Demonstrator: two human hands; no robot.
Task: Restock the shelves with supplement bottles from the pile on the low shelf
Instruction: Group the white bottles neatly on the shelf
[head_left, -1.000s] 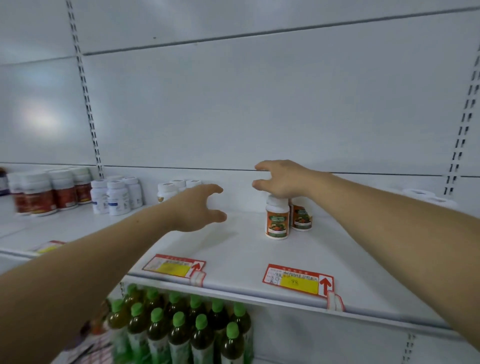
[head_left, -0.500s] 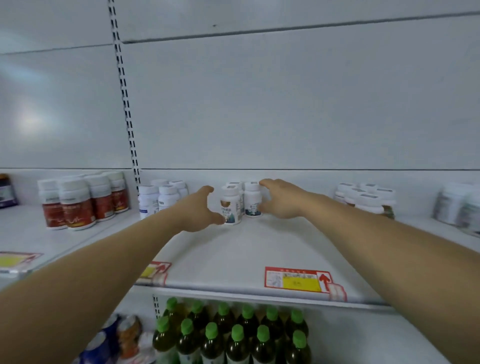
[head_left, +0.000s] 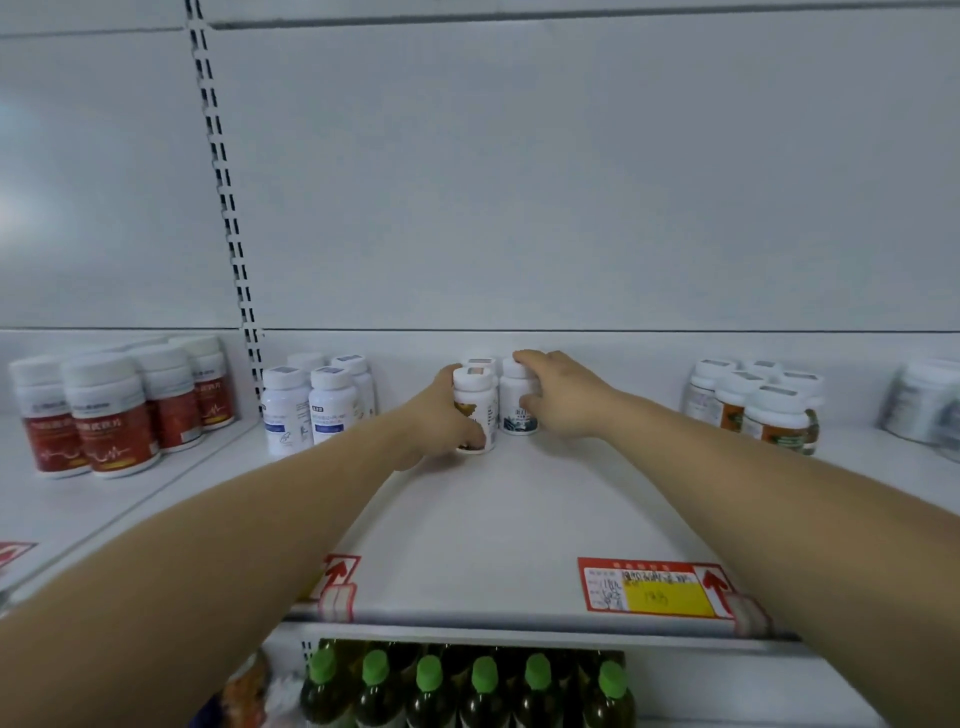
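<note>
Two small bottles stand upright at the back of the shelf (head_left: 519, 519), touching. The front bottle (head_left: 475, 410) is gripped by the left hand (head_left: 441, 421), thumb curled round its base. The back bottle (head_left: 517, 402) is held by the right hand (head_left: 561, 395), fingers over the cap, probably so they're squared up into a neat row. Red-label jars (head_left: 104, 410) are kept grouped further left.

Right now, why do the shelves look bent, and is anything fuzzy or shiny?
Head view: the wide lens bows the shelf edge and stretches both forearms; the bottles at far right smear into blur; soft glare sits on the back panel at left; the price tag stays readable-sharp.
</note>
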